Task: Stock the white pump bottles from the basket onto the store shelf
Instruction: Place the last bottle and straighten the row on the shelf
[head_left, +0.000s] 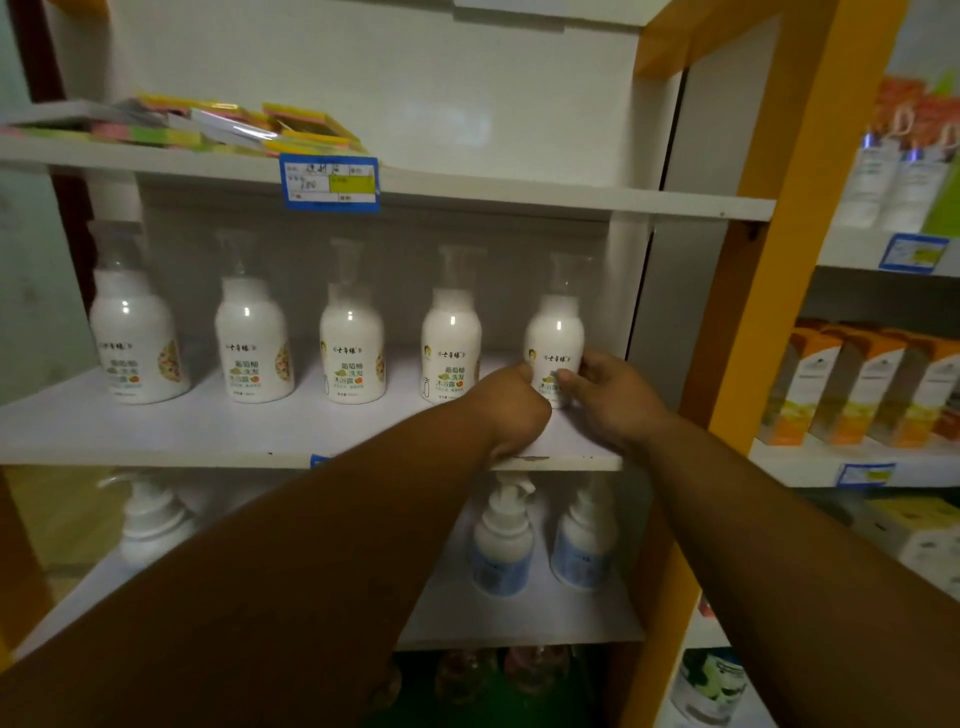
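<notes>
Several white pump bottles with clear caps stand in a row on the middle white shelf (208, 431). The rightmost bottle (555, 332) stands upright near the shelf's right wall. My left hand (511, 410) touches its lower left side and my right hand (608, 395) wraps its lower right side, so both hands hold it. The neighbouring bottle (451, 343) stands just left of my left hand. A green basket (415, 691) shows dimly at the bottom, mostly hidden by my left arm.
The shelf above carries coloured notepads (218, 127) and a blue price tag (330, 182). The shelf below holds blue-labelled pump bottles (503, 545). An orange upright (769, 260) borders the right side, with orange boxes (862, 389) on the neighbouring rack.
</notes>
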